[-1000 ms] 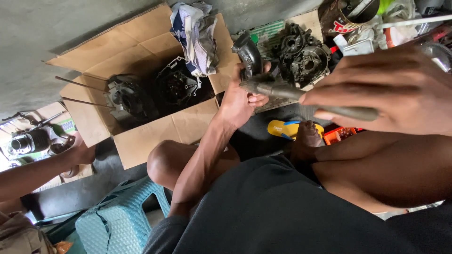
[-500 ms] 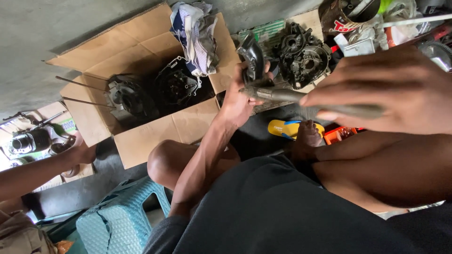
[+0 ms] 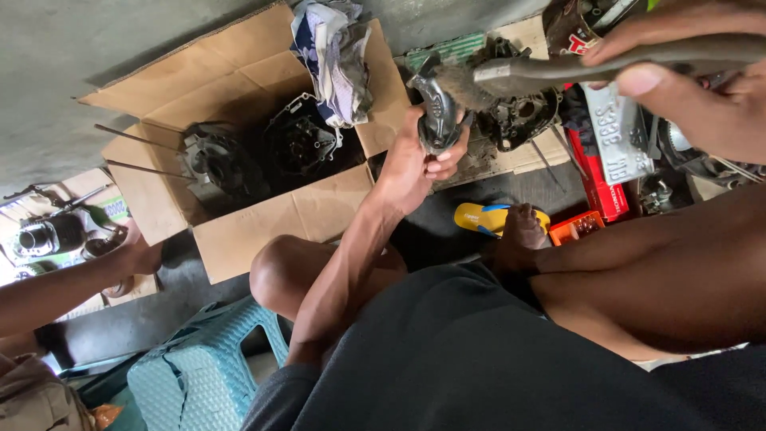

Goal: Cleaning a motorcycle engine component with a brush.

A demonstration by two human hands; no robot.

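Note:
My left hand [image 3: 416, 162] grips a dark, greasy metal engine part [image 3: 437, 108] held up over the floor. My right hand [image 3: 692, 73] is close to the camera at the top right and holds a long grey metal bar [image 3: 606, 68] whose far end touches the top of that part. Behind the part lies a dirty engine casing [image 3: 523, 116] on a piece of cardboard. My bare knees and a foot [image 3: 519, 231] on a yellow and blue sandal [image 3: 479, 217] fill the lower right.
An open cardboard box [image 3: 239, 231] at the left holds an engine cylinder with studs [image 3: 209, 164], a black casing [image 3: 299, 144] and a rag [image 3: 335, 56]. Another person's arm [image 3: 72, 279] reaches in at the far left. A teal plastic stool [image 3: 203, 379] stands below; red boxes [image 3: 602, 187] lie right.
The view has shifted and my right hand with the bar has risen toward the top right. The left hand still holds the part, now turned more upright.

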